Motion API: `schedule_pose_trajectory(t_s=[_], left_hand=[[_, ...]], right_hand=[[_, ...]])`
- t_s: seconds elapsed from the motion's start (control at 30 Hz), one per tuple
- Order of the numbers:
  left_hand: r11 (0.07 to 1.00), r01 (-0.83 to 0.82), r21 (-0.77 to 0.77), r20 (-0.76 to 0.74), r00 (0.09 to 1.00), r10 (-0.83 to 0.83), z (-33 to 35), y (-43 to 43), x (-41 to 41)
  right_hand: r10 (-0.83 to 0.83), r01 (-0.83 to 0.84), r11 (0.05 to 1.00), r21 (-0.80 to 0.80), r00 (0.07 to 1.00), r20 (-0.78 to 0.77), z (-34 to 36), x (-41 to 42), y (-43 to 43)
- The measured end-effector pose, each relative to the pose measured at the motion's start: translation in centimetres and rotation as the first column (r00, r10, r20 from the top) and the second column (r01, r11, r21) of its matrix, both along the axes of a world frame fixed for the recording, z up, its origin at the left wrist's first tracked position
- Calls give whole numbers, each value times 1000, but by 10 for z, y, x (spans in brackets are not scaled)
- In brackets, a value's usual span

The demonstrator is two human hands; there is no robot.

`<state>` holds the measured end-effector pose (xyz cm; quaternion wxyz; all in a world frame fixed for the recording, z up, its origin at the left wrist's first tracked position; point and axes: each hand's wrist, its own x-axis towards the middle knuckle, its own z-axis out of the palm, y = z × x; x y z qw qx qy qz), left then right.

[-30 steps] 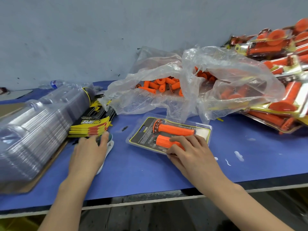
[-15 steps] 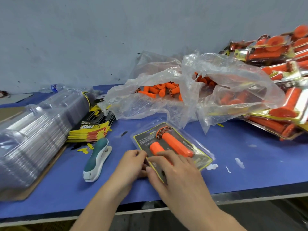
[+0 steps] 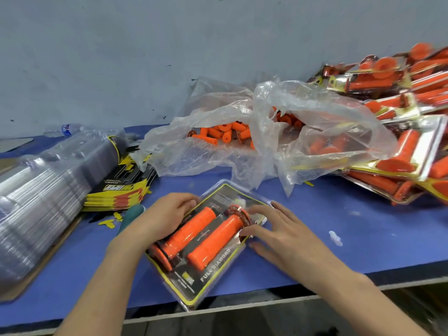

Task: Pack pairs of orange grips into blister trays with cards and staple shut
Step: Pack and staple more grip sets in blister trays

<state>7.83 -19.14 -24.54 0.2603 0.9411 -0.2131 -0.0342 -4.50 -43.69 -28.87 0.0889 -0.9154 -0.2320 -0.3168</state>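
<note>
Head view: the blister pack [image 3: 194,291] lies slantwise on the blue table [image 3: 339,226], directly before the person, its near corner overhanging the table's front edge. Inside, on the printed card [image 3: 213,270], the left-hand grip [image 3: 191,231] and the right-hand grip [image 3: 213,243] lie side by side. The left hand [image 3: 167,219] holds the pack's left edge, fingers curled over the far rim. The right hand [image 3: 278,236] lies spread and flat, fingertips pressing the right side by the grip's flange, clasping nothing. Judged step: seating and squaring the pack before stapling. Recommendations: press the clear cover down until both grips sit fully in their moulded hollows; check that the card lies inside the rim all round; draw the pack back onto the table, since the overhanging corner could tip under pressure. The stapler [image 3: 134,210] shows only as a teal end behind the left wrist, near to hand. Loose grips sit in the plastic bag [image 3: 218,161] beyond, finished packs [image 3: 400,146] at far right.
</note>
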Motion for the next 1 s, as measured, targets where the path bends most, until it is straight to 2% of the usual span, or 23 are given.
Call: schedule_pose_trajectory(t_s=[0.1, 0.2, 0.27, 0.3, 0.37, 0.47, 0.57, 0.63, 0.83, 1.0], left_hand=[[997, -77, -1, 108, 991, 76, 5, -4, -2], [977, -156, -146, 306, 932, 194, 16, -4, -17], [969, -83, -233, 415, 892, 177, 18, -6, -41], [973, -15, -229, 467, 876, 123, 16, -7, -56], [995, 81, -59, 552, 833, -35, 1, -6, -82], [972, 77, 220, 608, 769, -198, -24, -3, -91], [974, 23, 226, 716, 673, -182, -34, -1, -85], [982, 13, 187, 730, 667, -148, -39, 2, -83], [998, 42, 37, 644, 763, -56, -38, 18, -73], [999, 34, -23, 577, 817, -14, -34, 33, -64]], right_hand=[[17, -15, 1000, -20, 995, 103, -3, 2, 2], [7, 1, 998, -68, 992, 123, -4, 1, 5], [-23, 34, 997, -63, 987, 157, -4, 2, 8], [-40, 51, 997, -64, 984, 171, -4, 3, 9], [-63, 77, 995, -69, 980, 187, -5, 5, 10], [-65, 85, 992, -94, 978, 200, -9, 6, 14], [-48, 69, 993, -96, 977, 209, -10, 7, 21], [-47, 63, 995, -78, 979, 197, -9, 7, 24], [-95, 124, 982, -139, 975, 200, -13, 11, 32], [-18, 50, 989, -141, 976, 215, -10, 7, 30]])
